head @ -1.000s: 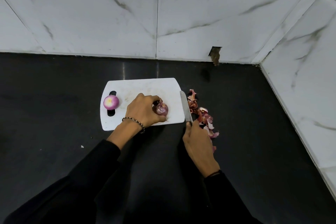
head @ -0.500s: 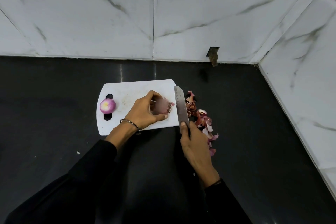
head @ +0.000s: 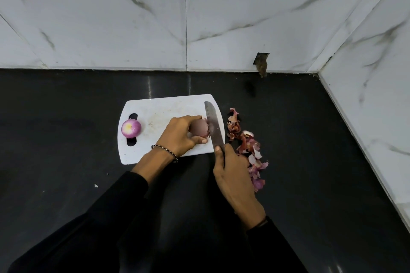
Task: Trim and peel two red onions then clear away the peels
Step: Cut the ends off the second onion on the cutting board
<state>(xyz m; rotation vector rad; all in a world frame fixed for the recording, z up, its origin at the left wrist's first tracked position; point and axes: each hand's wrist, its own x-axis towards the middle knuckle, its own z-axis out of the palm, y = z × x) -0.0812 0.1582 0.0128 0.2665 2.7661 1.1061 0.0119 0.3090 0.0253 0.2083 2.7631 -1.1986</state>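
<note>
Red onion with its skin on [head: 198, 127] lies near the right edge of the white plastic cutting board [head: 168, 106], gripped by the left hand [head: 177, 137], whose fingers curl over its top and hide its left half. Half a second ago the steel knife blade [head: 213, 124] stood at the board's right edge. Now it is on the board, against the onion's right end, though whether it has cut in cannot be told. The right hand [head: 233, 173] is wrapped round the handle, hiding it wholly. A peeled red onion [head: 131, 128] sits unmoved at the board's left end, over the slot. Purple peels [head: 246, 146] lie off the board's right side, partly behind the right hand.
</note>
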